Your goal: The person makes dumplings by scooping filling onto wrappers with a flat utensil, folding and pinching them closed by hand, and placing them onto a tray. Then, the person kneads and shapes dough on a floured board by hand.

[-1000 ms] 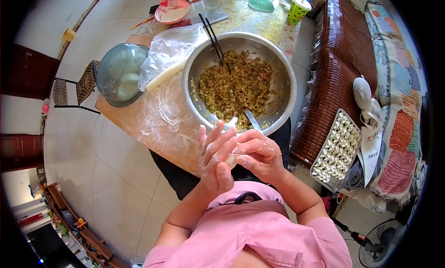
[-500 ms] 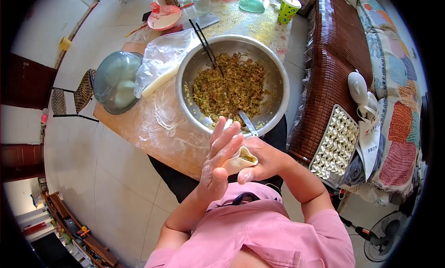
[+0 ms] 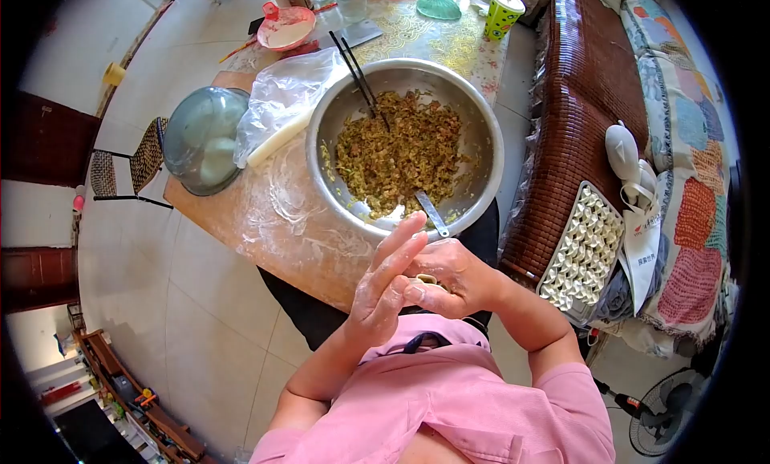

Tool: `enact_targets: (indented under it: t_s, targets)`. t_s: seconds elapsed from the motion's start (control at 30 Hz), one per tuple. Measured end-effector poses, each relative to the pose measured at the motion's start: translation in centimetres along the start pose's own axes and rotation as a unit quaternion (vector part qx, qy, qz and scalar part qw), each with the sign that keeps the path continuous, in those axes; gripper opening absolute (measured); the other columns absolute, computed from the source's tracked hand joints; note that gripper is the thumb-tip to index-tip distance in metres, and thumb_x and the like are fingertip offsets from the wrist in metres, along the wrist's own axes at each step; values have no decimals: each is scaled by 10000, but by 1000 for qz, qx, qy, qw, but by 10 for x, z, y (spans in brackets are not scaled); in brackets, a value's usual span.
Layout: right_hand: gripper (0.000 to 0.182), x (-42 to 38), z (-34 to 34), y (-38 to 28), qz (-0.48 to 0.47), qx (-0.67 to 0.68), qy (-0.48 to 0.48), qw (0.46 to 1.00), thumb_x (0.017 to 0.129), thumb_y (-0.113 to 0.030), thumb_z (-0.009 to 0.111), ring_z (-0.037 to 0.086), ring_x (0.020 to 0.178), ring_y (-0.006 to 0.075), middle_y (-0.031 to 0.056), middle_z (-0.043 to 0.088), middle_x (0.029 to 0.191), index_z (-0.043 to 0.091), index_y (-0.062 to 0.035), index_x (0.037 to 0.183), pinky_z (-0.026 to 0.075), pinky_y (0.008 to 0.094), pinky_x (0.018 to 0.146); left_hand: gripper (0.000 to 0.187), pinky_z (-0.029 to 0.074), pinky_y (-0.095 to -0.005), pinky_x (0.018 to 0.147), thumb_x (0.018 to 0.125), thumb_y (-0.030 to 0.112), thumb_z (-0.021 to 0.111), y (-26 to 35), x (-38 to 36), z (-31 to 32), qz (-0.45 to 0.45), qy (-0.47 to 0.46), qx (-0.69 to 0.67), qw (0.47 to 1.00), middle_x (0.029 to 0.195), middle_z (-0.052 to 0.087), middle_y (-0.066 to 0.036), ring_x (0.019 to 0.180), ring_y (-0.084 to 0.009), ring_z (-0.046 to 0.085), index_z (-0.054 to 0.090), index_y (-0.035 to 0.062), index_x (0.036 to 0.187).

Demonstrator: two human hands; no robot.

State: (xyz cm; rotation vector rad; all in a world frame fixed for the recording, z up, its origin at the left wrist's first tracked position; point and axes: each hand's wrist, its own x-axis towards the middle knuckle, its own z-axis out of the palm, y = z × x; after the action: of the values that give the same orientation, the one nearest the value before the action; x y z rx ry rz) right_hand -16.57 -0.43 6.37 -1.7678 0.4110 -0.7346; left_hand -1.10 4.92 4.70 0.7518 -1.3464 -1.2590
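A small filled dumpling (image 3: 427,279) is between my two hands, in front of the mixing bowl, with only its pale dough edge showing. My left hand (image 3: 378,291), dusted with flour, bears against it from the left; its upper fingers stretch out and its thumb tip meets the right hand. Curled around the dumpling from the right is my right hand (image 3: 455,275), thumb and forefinger closing on the dough. Just beyond the hands stands a large metal bowl (image 3: 491,171) of chopped filling (image 3: 401,151), with a metal-handled spreader (image 3: 431,213) and black chopsticks (image 3: 353,71) in it.
A floured board (image 3: 281,223) lies under the bowl, with a dough roll (image 3: 281,137), plastic bag (image 3: 287,91) and glass-covered bowl (image 3: 204,131) on it. Behind are a pink bowl (image 3: 286,28) and green cup (image 3: 502,16). A tray of dumplings (image 3: 581,251) sits on the right-hand sofa.
My right hand's thumb and fingers have closed over the dumpling, hiding most of it. My left hand has shifted slightly right and its thumb has come against the right hand.
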Motion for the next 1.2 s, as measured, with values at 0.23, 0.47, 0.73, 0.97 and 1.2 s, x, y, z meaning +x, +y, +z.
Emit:
enact_targets:
  t_s: [0.23, 0.47, 0.73, 0.97, 1.2]
  targets:
    - [237, 4, 6, -8, 6, -4, 0, 1000, 891, -209, 467, 590, 719, 324, 166, 595, 804, 559, -2, 960, 472, 379, 689, 443, 228, -383, 1080, 915, 149, 353, 0, -2, -2, -8, 3, -24, 1000, 1412, 330, -190, 1322, -281, 306, 412, -11, 1324]
    - [277, 6, 12, -1, 67, -13, 26, 997, 915, -150, 356, 586, 752, 333, 166, 599, 836, 576, 9, 861, 462, 386, 721, 512, 281, -384, 1064, 884, 176, 305, -8, -1, 7, -60, 54, -163, 983, 1370, 376, -225, 1273, -296, 374, 345, -69, 1333]
    - [273, 18, 34, 9, 86, 0, 112, 990, 862, -114, 337, 570, 758, 315, 165, 584, 825, 580, 6, 830, 457, 384, 731, 310, 350, -347, 986, 859, 100, 291, -17, -7, 6, -108, 143, -220, 959, 1128, 510, -179, 1101, -243, 477, 497, -16, 1060]
    - [257, 25, 34, 10, 89, -31, 89, 992, 827, -139, 368, 568, 768, 329, 176, 583, 828, 581, 5, 829, 458, 374, 731, 290, 351, -347, 975, 871, 120, 283, -20, -7, 4, -104, 162, -204, 960, 1101, 516, -166, 1064, -230, 484, 492, 3, 1035]
    - [192, 22, 41, 22, 86, -64, 118, 987, 811, -82, 380, 555, 684, 343, 192, 568, 746, 534, 28, 780, 437, 409, 616, 326, 385, -332, 930, 862, 149, 278, -18, -7, 5, -115, 192, -195, 955, 1081, 528, -161, 1028, -214, 502, 491, -17, 1044]
